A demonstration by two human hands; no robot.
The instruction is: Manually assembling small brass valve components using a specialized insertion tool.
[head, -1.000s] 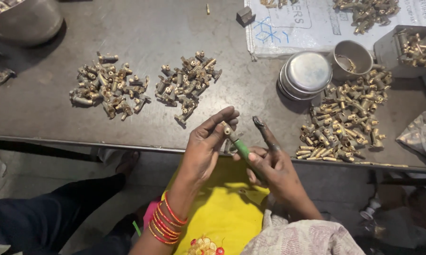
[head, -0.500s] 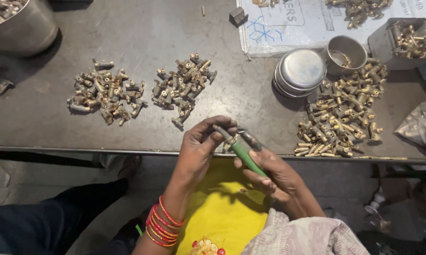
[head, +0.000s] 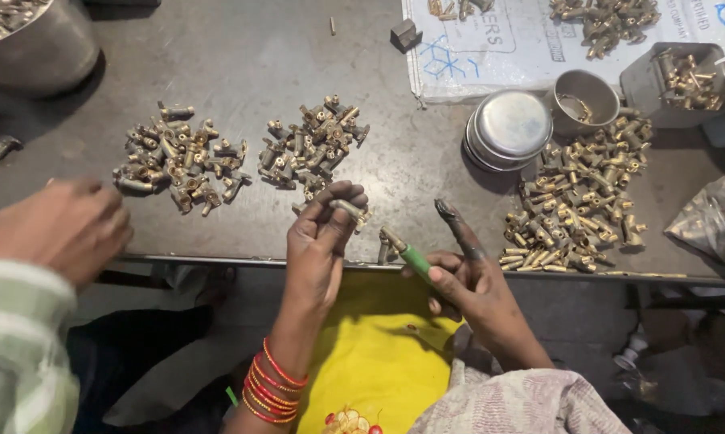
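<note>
hands worked at the table edge: left hand (head: 324,229) pinched a brass fitting (head: 348,210), right hand (head: 459,277) gripped a green-handled tool (head: 408,253) (tip just apart); fitting them together likely needed careful aligning.

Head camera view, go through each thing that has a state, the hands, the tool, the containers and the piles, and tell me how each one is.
left hand: raised, pinching a small brass fitting
right hand: gripping a green-handled tool, forefinger out straight
co-worker's hand: closed, at the table edge
stacked steel bowls: upside down
small steel cup: upright, nearly empty
square tin: holds fittings
three brass piles: loose on the table
</note>
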